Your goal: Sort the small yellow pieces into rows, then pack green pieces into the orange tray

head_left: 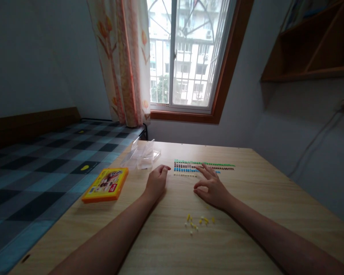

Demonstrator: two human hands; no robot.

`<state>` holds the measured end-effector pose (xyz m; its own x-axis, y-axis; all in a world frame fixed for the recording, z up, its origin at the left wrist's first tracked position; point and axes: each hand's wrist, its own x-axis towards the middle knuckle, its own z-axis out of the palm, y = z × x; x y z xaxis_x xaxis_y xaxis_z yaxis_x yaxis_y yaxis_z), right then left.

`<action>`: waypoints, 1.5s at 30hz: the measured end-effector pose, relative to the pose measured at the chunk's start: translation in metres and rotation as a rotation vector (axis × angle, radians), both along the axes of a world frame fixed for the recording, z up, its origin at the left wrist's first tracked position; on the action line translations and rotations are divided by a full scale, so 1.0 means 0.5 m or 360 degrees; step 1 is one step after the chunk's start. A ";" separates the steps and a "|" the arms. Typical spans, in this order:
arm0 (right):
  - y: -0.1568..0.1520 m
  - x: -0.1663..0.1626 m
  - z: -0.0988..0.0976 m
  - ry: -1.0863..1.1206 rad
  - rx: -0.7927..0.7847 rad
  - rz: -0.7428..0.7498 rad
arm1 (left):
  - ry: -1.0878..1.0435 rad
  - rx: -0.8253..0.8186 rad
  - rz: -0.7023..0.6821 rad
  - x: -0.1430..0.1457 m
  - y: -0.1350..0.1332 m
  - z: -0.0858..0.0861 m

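Observation:
Both my forearms lie on a light wooden table (260, 198). My left hand (157, 180) rests with its fingers curled in, nothing visible in them. My right hand (210, 185) has its fingers spread, the index and middle fingers stretched toward rows of tiny beads (202, 165): a green row at the back, then a dark brown row, a blue row and a short pale row. The fingertips reach the blue and brown rows. A small scatter of yellow and white beads (197, 222) lies between my forearms.
A yellow-orange flat box (106, 184) sits near the table's left edge. Clear plastic packaging (141, 154) lies at the back left. A bed with a checked cover (31, 168) adjoins the table on the left. Window, curtain and wall shelf stand behind.

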<state>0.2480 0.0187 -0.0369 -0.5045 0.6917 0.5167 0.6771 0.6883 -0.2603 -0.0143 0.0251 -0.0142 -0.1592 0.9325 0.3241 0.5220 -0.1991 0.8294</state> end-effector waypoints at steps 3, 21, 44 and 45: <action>0.000 0.000 -0.003 0.0022 0.0013 0.0029 | 0.0000 0.0007 0.0001 0.000 -0.001 0.002; 0.097 0.031 -0.014 0.0037 0.0086 -0.0433 | -0.0008 -0.0013 -0.0019 0.002 -0.004 0.002; 0.090 0.032 -0.009 0.0440 -0.0149 -0.0275 | 0.0195 -0.0012 -0.0069 0.007 -0.014 0.012; 0.089 0.032 -0.007 0.0531 -0.0241 -0.0229 | 0.0227 -0.0010 -0.0103 0.008 -0.015 0.013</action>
